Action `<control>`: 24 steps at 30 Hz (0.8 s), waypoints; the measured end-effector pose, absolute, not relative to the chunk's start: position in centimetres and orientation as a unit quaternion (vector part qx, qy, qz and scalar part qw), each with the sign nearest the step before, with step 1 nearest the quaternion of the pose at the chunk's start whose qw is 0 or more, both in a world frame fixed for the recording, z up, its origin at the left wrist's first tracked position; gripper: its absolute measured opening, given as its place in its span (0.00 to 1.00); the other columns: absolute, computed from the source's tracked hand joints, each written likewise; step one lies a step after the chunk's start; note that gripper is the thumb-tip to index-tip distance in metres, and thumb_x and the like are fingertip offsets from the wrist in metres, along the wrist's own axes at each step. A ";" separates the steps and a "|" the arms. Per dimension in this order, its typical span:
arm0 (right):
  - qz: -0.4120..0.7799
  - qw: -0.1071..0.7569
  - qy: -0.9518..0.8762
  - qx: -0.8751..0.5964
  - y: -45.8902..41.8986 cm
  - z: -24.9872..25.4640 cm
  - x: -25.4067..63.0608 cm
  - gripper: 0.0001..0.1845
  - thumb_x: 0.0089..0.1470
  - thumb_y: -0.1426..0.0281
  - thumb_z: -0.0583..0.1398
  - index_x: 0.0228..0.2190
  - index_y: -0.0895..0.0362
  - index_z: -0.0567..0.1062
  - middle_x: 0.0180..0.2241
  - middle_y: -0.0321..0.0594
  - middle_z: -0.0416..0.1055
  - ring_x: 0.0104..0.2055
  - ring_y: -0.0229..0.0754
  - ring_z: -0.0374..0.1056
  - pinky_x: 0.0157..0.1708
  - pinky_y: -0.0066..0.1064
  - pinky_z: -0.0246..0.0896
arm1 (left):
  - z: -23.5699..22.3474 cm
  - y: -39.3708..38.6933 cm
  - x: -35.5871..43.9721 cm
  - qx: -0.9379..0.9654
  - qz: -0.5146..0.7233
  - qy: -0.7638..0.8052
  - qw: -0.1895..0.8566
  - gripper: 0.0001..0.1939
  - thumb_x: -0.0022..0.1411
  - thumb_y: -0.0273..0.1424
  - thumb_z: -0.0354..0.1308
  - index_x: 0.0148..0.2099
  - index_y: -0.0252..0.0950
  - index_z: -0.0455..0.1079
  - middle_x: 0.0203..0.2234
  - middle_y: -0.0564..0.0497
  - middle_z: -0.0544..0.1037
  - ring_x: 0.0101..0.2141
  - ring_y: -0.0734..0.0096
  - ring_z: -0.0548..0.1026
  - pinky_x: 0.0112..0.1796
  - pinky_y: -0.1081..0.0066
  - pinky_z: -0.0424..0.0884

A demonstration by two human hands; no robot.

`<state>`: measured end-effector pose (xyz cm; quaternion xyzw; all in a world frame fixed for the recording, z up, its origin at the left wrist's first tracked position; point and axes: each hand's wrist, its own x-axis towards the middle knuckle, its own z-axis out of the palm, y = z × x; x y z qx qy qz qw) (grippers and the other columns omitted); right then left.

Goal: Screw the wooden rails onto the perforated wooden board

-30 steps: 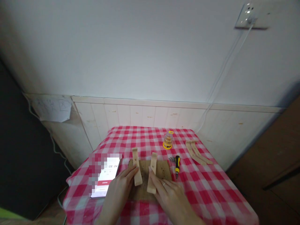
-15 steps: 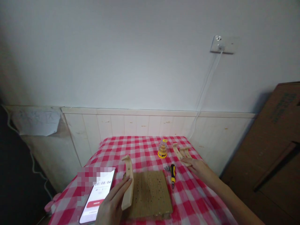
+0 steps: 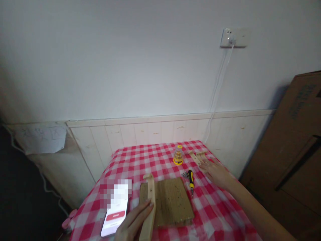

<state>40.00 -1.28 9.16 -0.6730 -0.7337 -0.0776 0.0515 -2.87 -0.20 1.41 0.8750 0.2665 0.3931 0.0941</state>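
Note:
My left hand (image 3: 134, 219) grips a pale wooden hook (image 3: 150, 190), a flat bar with a curled upper end and a screw hole. The bar stands tilted over the left part of a square wooden board (image 3: 173, 204) dotted with small holes. At the far right, my right hand (image 3: 213, 172) lies with fingers stretched out over more wooden hooks (image 3: 195, 158), touching them; its fingertips partly cover the pieces. A black and yellow screwdriver (image 3: 191, 180) lies between the board and my right hand, with a little pile of screws (image 3: 185, 174) beside its handle.
A clear bit case with a yellow base (image 3: 178, 157) stands behind the board. At left lies a phone (image 3: 116, 211) with a lit screen. The red checked tablecloth (image 3: 140, 157) reaches the panelled wall. A large cardboard box (image 3: 288, 140) leans at the right.
The view has shifted and tilted slightly. My left hand still holds the hook, now lower over the board. My right hand's fingers have moved further over the hooks at the right.

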 end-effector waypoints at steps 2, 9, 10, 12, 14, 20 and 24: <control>-0.078 0.046 -0.735 -0.672 -1.3 9.3 40.0 0.23 0.60 0.77 0.51 0.49 0.57 0.80 0.55 0.52 0.77 0.59 0.54 0.71 0.63 0.53 0.57 | 2.5 -0.9 -2.7 0.850 0.415 0.317 0.068 0.32 0.61 0.18 0.51 0.60 0.52 0.73 0.55 0.55 0.79 0.48 0.66 0.82 0.47 0.74 0.79; -0.108 0.025 -0.764 -0.636 -1.0 9.3 40.6 0.24 0.59 0.76 0.51 0.50 0.57 0.80 0.57 0.52 0.74 0.64 0.54 0.65 0.66 0.55 0.50 | 2.7 -5.6 0.0 0.769 0.487 0.414 0.026 0.30 0.60 0.15 0.47 0.56 0.45 0.76 0.53 0.50 0.80 0.50 0.65 0.81 0.49 0.68 0.79; -0.114 0.024 -0.767 -0.631 -1.0 9.2 40.7 0.24 0.58 0.76 0.51 0.50 0.58 0.80 0.57 0.53 0.74 0.65 0.55 0.64 0.67 0.58 0.46 | 2.8 -6.1 0.4 0.770 0.487 0.413 0.025 0.30 0.60 0.15 0.47 0.56 0.43 0.76 0.53 0.49 0.80 0.50 0.64 0.81 0.49 0.68 0.80; -0.117 0.024 -0.774 -0.622 -1.0 9.1 40.9 0.22 0.58 0.74 0.53 0.49 0.58 0.80 0.56 0.54 0.75 0.65 0.59 0.63 0.68 0.61 0.41 | 3.1 -6.7 0.9 0.776 0.483 0.405 0.015 0.29 0.60 0.14 0.47 0.55 0.42 0.77 0.52 0.48 0.81 0.49 0.64 0.81 0.48 0.67 0.80; -0.123 0.038 -0.776 -0.617 -1.2 9.1 40.6 0.23 0.56 0.70 0.56 0.51 0.58 0.79 0.58 0.55 0.73 0.66 0.62 0.62 0.67 0.64 0.40 | 3.8 -6.8 1.2 0.783 0.479 0.397 0.003 0.29 0.61 0.14 0.44 0.55 0.40 0.77 0.52 0.47 0.81 0.51 0.64 0.81 0.49 0.65 0.80; -0.190 0.239 -0.783 -0.542 -5.3 10.5 33.8 0.27 0.63 0.63 0.55 0.61 0.55 0.69 0.62 0.51 0.69 0.66 0.58 0.61 0.64 0.58 0.56 | 6.5 -6.0 1.2 0.816 0.435 0.371 -0.080 0.23 0.68 0.17 0.47 0.56 0.39 0.75 0.52 0.46 0.80 0.54 0.60 0.78 0.52 0.58 0.79; -0.201 0.283 -0.849 -0.398 -10.1 10.9 26.2 0.32 0.64 0.55 0.57 0.65 0.50 0.63 0.60 0.49 0.72 0.56 0.54 0.74 0.49 0.47 0.75 | 7.9 -5.6 2.6 0.848 0.395 0.341 -0.093 0.19 0.68 0.17 0.50 0.53 0.38 0.76 0.52 0.45 0.80 0.47 0.60 0.81 0.44 0.61 0.81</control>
